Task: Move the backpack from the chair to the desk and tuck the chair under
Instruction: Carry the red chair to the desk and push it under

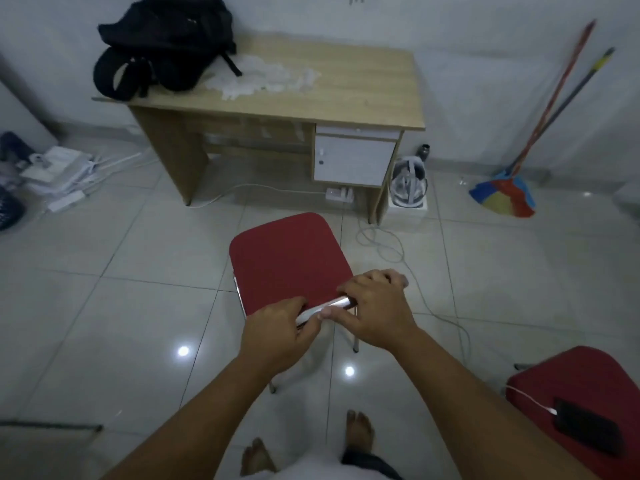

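Note:
The black backpack (162, 46) lies on the left end of the wooden desk (346, 98), against the wall. A chair with a red seat (287, 258) and chrome frame stands on the tiled floor in front of the desk, a short way out from it. My left hand (277, 323) and my right hand (374, 303) both grip the chrome bar at the near edge of the chair, side by side. The bar shows between my fingers.
A white cloth (263, 76) lies on the desk beside the backpack. Cables (381, 244) trail on the floor right of the chair. A second red chair (581, 386) with a phone (588, 427) stands near right. Brooms (540, 133) lean on the right wall.

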A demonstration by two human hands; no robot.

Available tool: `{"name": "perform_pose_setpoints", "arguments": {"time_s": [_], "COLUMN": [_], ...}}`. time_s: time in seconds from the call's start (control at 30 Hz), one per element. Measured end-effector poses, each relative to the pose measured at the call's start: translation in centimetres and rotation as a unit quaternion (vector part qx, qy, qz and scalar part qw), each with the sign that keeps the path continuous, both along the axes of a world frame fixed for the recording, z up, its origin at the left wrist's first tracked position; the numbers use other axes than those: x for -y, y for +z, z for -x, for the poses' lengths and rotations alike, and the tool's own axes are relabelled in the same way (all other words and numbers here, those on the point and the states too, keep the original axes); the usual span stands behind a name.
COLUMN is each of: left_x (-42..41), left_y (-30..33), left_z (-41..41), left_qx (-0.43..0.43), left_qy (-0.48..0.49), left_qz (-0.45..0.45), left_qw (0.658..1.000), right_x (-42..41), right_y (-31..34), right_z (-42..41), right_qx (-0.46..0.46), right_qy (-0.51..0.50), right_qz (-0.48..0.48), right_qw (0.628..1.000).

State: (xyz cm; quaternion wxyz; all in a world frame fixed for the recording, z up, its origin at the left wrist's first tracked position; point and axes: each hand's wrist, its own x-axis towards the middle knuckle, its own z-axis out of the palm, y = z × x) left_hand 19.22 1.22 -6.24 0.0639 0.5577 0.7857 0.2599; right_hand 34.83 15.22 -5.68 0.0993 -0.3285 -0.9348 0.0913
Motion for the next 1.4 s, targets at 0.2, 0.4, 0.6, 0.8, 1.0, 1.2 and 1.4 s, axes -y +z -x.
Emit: {"name": "perform_pose_setpoints", "arguments": {"time_s": [0.2, 0.4, 0.6, 0.8, 1.0, 1.2, 1.4], "left_x": [-1.3, -1.7, -3.0, -4.5, -5.9, -7.6, -8.9], "left_y": [0.0, -0.3, -0.5, 0.1, -0.1, 0.1, 0.1], "left_z": [-0.7, 0.0, 1.7, 5.6, 10.4, 16.5, 22.9], "left_qx": [-0.067, -0.085, -0.099, -0.094, -0.09, -0.087, -0.097], "left_qy": [0.068, 0.067, 0.091, 0.099, 0.085, 0.074, 0.048], "left_qz": [-0.002, 0.043, 0.067, 0.084, 0.078, 0.075, 0.085], "left_qw": [0.995, 0.993, 0.989, 0.987, 0.989, 0.991, 0.991], "right_x": [-5.5, -5.9, -6.8, -8.0, -9.3, -10.5, -11.0], "right_y": [0.8, 0.1, 0.2, 0.2, 0.0, -0.1, -0.2], "right_z": [-0.8, -0.3, 1.6, 5.5, 9.9, 15.5, 21.1], "right_qx": [0.087, 0.076, 0.067, 0.05, 0.05, 0.043, 0.045], "right_qy": [0.119, 0.137, 0.127, 0.113, 0.104, 0.082, 0.064], "right_qz": [-0.002, -0.05, -0.046, -0.038, -0.04, -0.045, -0.058], "right_qw": [0.989, 0.986, 0.988, 0.992, 0.993, 0.995, 0.995]}}
